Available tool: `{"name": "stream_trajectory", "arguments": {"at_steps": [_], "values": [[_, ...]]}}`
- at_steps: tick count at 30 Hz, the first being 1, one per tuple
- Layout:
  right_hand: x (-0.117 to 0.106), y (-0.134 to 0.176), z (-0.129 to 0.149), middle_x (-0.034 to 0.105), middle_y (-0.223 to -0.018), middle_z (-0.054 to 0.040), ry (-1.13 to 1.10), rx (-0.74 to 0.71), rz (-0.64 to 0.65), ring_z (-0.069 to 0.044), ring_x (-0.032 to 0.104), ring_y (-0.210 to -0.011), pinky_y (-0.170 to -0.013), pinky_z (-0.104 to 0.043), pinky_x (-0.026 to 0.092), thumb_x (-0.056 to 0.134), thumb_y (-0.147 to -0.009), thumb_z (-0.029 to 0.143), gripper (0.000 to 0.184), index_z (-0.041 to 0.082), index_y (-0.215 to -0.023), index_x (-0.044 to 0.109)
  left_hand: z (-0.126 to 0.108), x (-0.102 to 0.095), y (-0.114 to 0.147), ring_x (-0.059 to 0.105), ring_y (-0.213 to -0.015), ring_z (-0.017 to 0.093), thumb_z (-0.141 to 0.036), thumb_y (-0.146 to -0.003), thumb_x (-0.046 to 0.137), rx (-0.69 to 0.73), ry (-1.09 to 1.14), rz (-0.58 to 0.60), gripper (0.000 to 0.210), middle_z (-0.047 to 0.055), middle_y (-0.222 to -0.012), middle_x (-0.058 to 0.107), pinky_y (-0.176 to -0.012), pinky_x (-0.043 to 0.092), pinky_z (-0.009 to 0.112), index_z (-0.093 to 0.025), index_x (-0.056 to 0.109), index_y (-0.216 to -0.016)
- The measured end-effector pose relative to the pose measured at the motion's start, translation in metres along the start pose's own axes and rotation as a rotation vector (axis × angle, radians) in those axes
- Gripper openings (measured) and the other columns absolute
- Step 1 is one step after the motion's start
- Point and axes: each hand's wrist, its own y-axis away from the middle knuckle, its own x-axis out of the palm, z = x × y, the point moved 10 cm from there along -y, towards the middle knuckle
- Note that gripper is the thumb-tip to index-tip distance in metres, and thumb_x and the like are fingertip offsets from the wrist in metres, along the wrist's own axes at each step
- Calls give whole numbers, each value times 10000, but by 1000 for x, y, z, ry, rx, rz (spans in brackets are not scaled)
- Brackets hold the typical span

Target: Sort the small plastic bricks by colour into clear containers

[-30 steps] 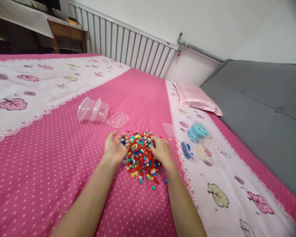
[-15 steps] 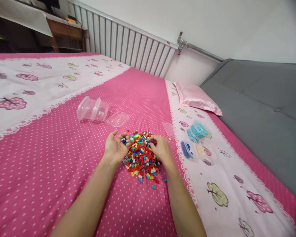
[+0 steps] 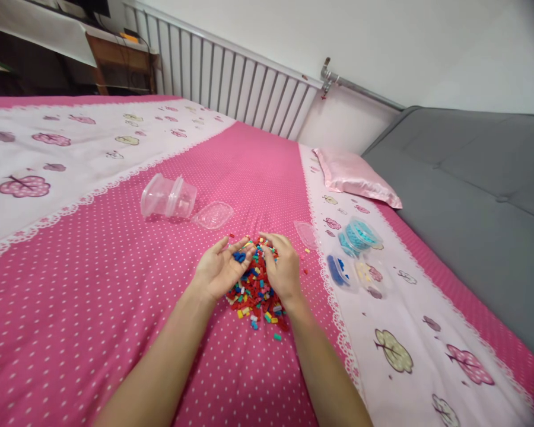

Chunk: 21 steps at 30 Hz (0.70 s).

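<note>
My left hand [image 3: 220, 270] is palm up and cupped, with several small blue toy bricks [image 3: 239, 257] resting near its fingers. It hangs over the left side of a heap of mixed toy bricks [image 3: 258, 290], mostly red with yellow, green, blue and white. My right hand [image 3: 285, 267] curves over the heap's right side, close to the left fingertips. Its thumb and forefinger are apart, and I see no brick between them. Part of the heap is hidden behind both hands.
Clear tubs [image 3: 169, 197] lie on their side at the back left, beside a clear lid [image 3: 213, 214]. Another lid [image 3: 306, 235] lies right of the heap. On the right stand tubs of turquoise bricks [image 3: 358, 237], blue bricks [image 3: 338, 270] and cream pieces [image 3: 365, 274]. A pink pillow [image 3: 356, 178] lies behind.
My left hand has moved right over the heap with the blue bricks. My right hand has turned and come closer to it, its thumb and forefinger now apart.
</note>
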Motion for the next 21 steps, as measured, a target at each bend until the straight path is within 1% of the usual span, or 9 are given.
{"name": "stream_trajectory", "arguments": {"at_steps": [1, 2, 5, 6, 8, 11, 15, 19, 21], "values": [[5, 1, -6, 603, -1069, -71, 35, 15, 19, -171, 519, -1011, -911, -311, 391, 391, -860, 192, 304, 185, -1090, 590, -4, -5, -1, 573, -679, 164, -252, -876, 300, 27, -10, -40, 316, 132, -772, 568, -570, 513, 261, -62, 550, -839], [12, 1, -11, 604, -1071, -75, 77, 20, 68, -175, 516, -1014, -915, -313, 387, 379, -865, 187, 309, 179, -1090, 590, -11, -11, -1, 558, -636, 155, -253, -869, 305, 69, -18, -78, 309, 120, -733, 557, -522, 497, 245, -72, 547, -807], [40, 7, -21, 622, -1032, -75, 215, -5, 277, -183, 518, -985, -904, -312, 385, 382, -862, 162, 306, 180, -1068, 607, -30, -24, -1, 506, -541, 134, -264, -845, 318, 198, -21, -167, 300, 81, -632, 503, -434, 440, 210, -98, 524, -704], [45, 9, -24, 627, -1008, -75, 253, -8, 322, -184, 521, -968, -894, -310, 388, 387, -858, 154, 301, 183, -1052, 616, -34, -27, 0, 496, -531, 130, -264, -838, 321, 223, -17, -184, 297, 76, -620, 492, -424, 429, 204, -103, 516, -682], [49, 11, -27, 629, -976, -73, 293, 4, 361, -183, 527, -950, -882, -306, 389, 411, -847, 149, 274, 186, -1010, 628, -36, -30, 0, 487, -526, 128, -260, -828, 323, 240, -8, -206, 289, 74, -618, 483, -411, 415, 197, -111, 504, -659], [46, 11, -29, 635, -944, -61, 282, 31, 364, -179, 537, -931, -872, -300, 392, 464, -820, 146, 210, 183, -935, 635, -33, -32, -1, 484, -525, 128, -261, -823, 326, 215, -7, -211, 285, 74, -619, 480, -408, 415, 199, -117, 502, -652], [37, 9, -31, 646, -885, -47, 246, 55, 327, -180, 551, -894, -845, -308, 402, 498, -784, 117, 167, 183, -861, 631, -29, -28, -2, 502, -540, 135, -272, -828, 331, 192, -9, -179, 292, 84, -630, 499, -442, 451, 215, -103, 520, -682], [22, 3, -32, 657, -892, -28, 132, 78, 235, -174, 569, -870, -828, -310, 413, 496, -785, 127, 166, 196, -858, 629, -27, -19, -1, 576, -672, 171, -261, -845, 326, 185, -15, -134, 307, 142, -751, 565, -571, 513, 248, -59, 551, -794], [12, 0, -25, 657, -914, -23, 39, 73, 166, -164, 576, -874, -827, -302, 418, 488, -804, 156, 173, 205, -892, 629, -23, -10, 0, 595, -753, 190, -267, -857, 316, 159, -12, -78, 334, 172, -834, 580, -658, 525, 275, -35, 556, -859]]}}
